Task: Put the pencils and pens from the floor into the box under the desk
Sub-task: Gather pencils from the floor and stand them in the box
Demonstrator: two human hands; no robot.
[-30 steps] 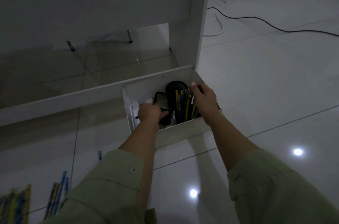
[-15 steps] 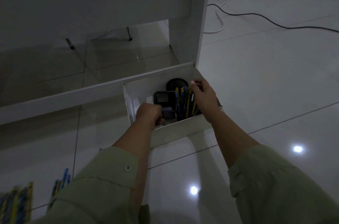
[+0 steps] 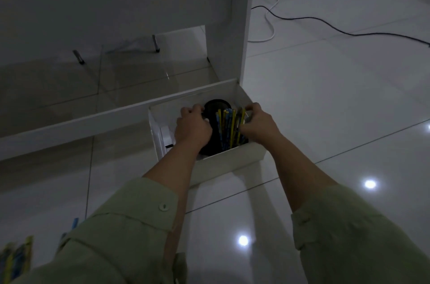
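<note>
Both hands are in the box (image 3: 232,162) under the table: my left hand (image 3: 193,129) has moved from the small black case to curl round the black cup (image 3: 217,106), while my right hand (image 3: 257,124) still pinches the pencils (image 3: 229,127) upright. More pencils (image 3: 16,258) wait on the floor, so the job is unfinished.

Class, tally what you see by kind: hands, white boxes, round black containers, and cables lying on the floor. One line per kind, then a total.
Hands: 2, left hand and right hand
White box: 1
Round black container: 1
Floor cables: 2, black cable and white cable
Total: 6
</note>
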